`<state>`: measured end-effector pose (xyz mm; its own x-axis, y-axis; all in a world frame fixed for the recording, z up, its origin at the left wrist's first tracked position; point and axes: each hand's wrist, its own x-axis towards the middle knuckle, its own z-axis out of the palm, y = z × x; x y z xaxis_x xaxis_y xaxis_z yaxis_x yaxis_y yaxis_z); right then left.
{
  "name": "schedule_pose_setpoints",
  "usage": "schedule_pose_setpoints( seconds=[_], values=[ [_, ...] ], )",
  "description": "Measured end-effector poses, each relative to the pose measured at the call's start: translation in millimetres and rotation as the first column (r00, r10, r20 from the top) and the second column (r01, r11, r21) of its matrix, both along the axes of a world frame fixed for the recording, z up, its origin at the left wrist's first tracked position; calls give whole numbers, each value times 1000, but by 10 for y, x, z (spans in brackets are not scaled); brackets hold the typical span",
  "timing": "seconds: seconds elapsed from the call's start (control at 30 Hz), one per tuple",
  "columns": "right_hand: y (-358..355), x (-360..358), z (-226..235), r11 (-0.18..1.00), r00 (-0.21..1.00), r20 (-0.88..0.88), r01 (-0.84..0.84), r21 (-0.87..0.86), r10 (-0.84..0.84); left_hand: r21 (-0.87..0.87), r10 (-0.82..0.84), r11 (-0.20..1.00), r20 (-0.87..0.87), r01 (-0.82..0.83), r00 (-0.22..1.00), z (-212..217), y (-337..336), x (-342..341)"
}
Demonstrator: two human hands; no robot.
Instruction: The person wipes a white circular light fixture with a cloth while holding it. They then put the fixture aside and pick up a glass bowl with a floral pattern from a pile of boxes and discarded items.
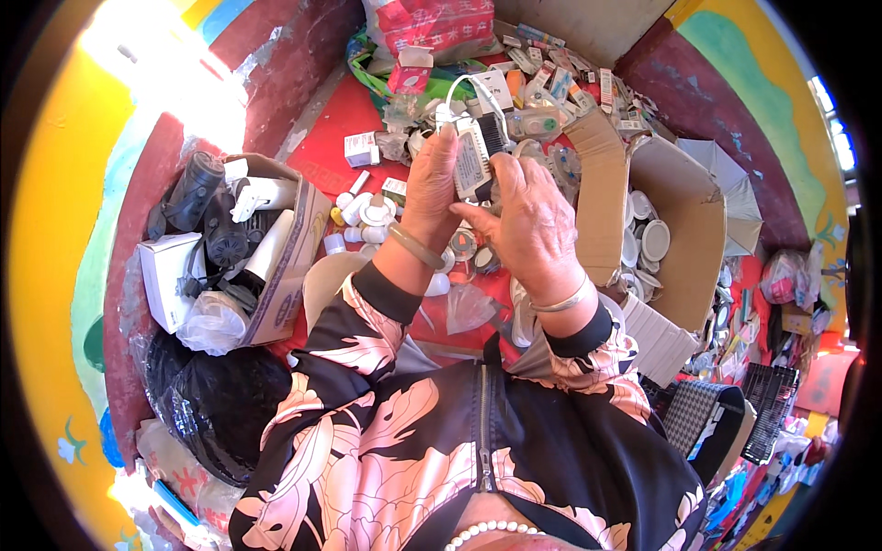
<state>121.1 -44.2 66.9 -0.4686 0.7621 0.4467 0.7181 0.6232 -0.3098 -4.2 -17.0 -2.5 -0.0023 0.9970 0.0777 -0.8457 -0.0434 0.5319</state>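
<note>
Up in front of me is a small box-shaped electrical device point(472, 163), white with black slotted edges and a printed label, with a white cord point(457, 83) looping from its top. My left hand point(430, 179) is closed round its left side, thumb pointing up along it. At its right and lower edges, my right hand point(536, 216) has thumb and fingertips bent against it; some fingertips are hidden behind it. Under and beyond my hands lie white round lids and plastic bottles point(372, 211) on a red cloth point(320, 149).
A carton point(292, 241) of black and white appliances stands left, beside a black plastic bag point(216, 399). An open carton point(691, 220) holds round white pieces point(655, 241) at right. Several small boxes point(560, 83) heap at the back near a pink sack point(430, 26).
</note>
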Motion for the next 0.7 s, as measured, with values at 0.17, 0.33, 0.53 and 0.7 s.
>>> schedule_pose_setpoints(
  seconds=[0.17,0.33,0.53,0.7],
  values=[
    [-1,15,6,999,999,42,22,26,-23,-19,-23,1000,-46,22,999,13,-64,48],
    [8,27,-30,1000,999,-26,22,17,-22,12,-95,995,38,95,995,-42,-65,42],
    [193,151,49,897,869,-490,-161,-412,-70,56,13,998,-12,-12,1000,70,-35,58],
    [299,242,8,784,752,-649,-333,-523,-113,-2,-5,1000,-7,5,1000,128,-41,39]
  ],
)
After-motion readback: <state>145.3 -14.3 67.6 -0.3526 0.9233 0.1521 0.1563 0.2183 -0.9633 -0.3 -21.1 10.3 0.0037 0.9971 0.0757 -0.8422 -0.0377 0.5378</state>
